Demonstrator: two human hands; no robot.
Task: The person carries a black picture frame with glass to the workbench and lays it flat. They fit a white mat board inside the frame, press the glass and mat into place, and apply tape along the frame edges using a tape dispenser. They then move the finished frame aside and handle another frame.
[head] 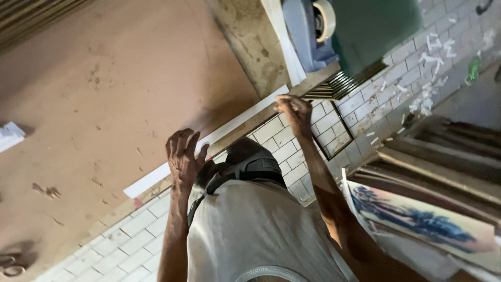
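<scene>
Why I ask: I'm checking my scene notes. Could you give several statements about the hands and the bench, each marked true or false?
1. The left hand rests on the white strip. True.
2. The right hand holds scissors. False: its fingers pinch the strip's end; the scissors lie apart on the brown table.
3. A blue-grey tape dispenser sits beyond the right hand. True.
4. The floor is bare wood. False: it is white tiles with paper scraps.
</scene>
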